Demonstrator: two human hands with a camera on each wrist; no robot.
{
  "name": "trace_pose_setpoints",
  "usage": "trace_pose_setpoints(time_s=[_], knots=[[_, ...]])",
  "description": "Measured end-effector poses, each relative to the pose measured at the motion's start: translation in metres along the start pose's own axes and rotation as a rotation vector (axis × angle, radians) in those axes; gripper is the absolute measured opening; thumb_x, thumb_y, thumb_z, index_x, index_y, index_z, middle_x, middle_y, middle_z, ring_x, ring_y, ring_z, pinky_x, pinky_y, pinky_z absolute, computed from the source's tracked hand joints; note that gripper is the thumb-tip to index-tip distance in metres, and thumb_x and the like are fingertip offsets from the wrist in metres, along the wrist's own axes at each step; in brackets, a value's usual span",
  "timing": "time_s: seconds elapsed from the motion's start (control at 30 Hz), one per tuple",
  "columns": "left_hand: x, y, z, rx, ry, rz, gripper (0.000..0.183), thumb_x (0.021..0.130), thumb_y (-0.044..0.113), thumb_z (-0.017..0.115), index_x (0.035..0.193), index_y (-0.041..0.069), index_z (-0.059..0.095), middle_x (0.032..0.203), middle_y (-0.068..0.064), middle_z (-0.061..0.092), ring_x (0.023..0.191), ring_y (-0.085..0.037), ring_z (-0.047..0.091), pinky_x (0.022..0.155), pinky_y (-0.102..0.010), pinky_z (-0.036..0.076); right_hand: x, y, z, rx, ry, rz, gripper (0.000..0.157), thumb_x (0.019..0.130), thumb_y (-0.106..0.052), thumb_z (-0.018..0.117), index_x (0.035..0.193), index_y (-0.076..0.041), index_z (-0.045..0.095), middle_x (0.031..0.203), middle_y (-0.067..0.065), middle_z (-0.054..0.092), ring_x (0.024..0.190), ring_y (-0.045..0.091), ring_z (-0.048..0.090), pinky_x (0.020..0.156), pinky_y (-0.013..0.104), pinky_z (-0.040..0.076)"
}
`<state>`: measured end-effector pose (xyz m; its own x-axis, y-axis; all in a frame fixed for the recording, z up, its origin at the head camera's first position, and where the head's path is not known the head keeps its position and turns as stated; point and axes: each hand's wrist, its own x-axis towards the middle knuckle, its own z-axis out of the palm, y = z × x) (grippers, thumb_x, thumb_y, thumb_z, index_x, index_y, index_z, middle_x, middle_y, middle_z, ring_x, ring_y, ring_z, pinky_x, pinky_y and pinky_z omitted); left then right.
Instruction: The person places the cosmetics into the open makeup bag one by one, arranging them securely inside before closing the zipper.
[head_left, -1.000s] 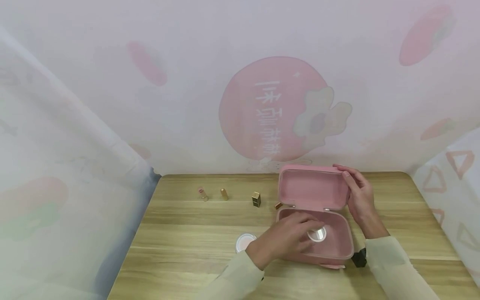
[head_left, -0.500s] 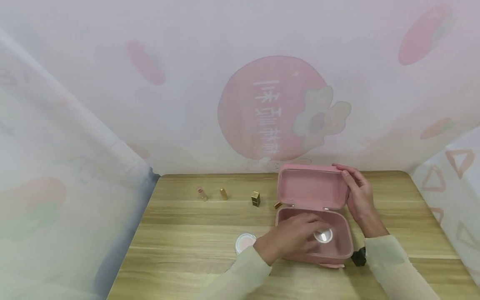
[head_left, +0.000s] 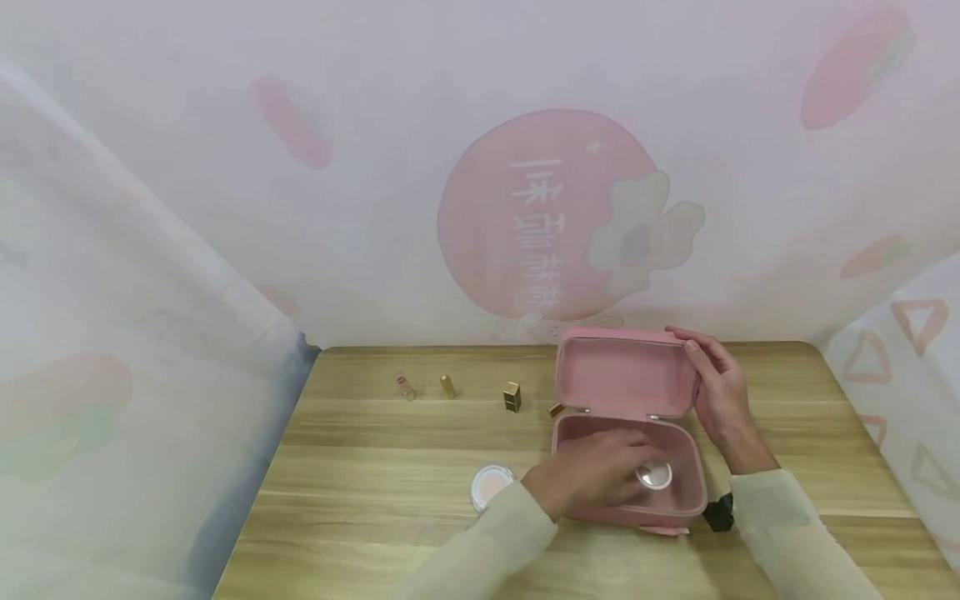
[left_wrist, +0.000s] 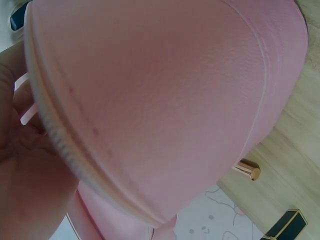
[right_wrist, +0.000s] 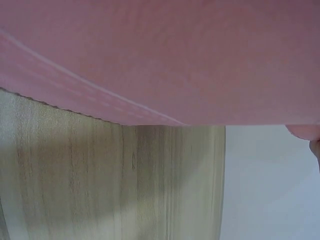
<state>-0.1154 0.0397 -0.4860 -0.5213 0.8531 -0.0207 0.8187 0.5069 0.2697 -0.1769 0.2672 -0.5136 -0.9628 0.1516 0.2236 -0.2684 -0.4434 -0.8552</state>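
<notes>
A pink zippered case point(head_left: 686, 479) stands on the wooden table with its lid point(head_left: 626, 375) raised. My left hand point(head_left: 600, 471) reaches into the base. It holds a small round white-rimmed mirror point(head_left: 656, 476) at its fingertips, low in the case. In the left wrist view, the case's side wall point(left_wrist: 170, 100) covers most of the picture and hides much of that left hand point(left_wrist: 30, 175). My right hand point(head_left: 722, 396) grips the right edge of the lid, thumb on the front. The outside of the case point(right_wrist: 175, 55) fills the top of the right wrist view.
Left of the case lies a round compact point(head_left: 491, 483), partly behind the left sleeve. Along the back are a lipstick point(head_left: 405, 387), a gold tube point(head_left: 447, 387), a black-and-gold box point(head_left: 512, 397) and a copper-coloured tube point(head_left: 556, 410). A black object point(head_left: 720, 512) is by the right sleeve.
My left hand and the mirror have shifted to the right inside the case. The right hand and the lid have stayed in place.
</notes>
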Motion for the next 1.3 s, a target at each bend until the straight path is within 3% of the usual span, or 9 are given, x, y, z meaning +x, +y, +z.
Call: trace_pose_setpoints(time_s=[0.37,0.7,1.3], knots=[[0.013,0.002,0.010,0.018,-0.058,0.003,0.046,0.097,0.029,0.085,0.140,0.029,0.071,0.121,0.014,0.070,0.103,0.004,0.064,0.093,-0.009,0.051,0.001,0.001,-0.002,0.028,-0.017,0.004,0.025,0.112,-0.007,0.058,0.130,0.003,0.074,0.132,0.005,0.079,0.130,0.013,0.069,0.106,0.020,0.055],[0.023,0.001,0.022,0.038,-0.076,0.010,0.045,0.096,0.029,0.086,0.139,0.029,0.073,0.126,0.015,0.073,0.113,0.004,0.066,0.099,-0.008,0.051,0.002,0.001,-0.003,0.003,-0.026,0.061,0.029,0.113,-0.013,0.060,0.135,0.001,0.071,0.134,0.000,0.078,0.130,0.009,0.068,0.104,0.020,0.054],[0.041,0.000,0.039,0.084,-0.125,-0.014,0.029,0.099,0.027,0.082,0.126,0.032,0.074,0.119,0.014,0.073,0.110,-0.001,0.069,0.091,-0.016,0.057,0.004,0.002,-0.007,-0.040,0.003,0.158,0.032,0.114,-0.020,0.059,0.140,-0.006,0.070,0.134,-0.007,0.077,0.127,0.006,0.066,0.100,0.022,0.055]])
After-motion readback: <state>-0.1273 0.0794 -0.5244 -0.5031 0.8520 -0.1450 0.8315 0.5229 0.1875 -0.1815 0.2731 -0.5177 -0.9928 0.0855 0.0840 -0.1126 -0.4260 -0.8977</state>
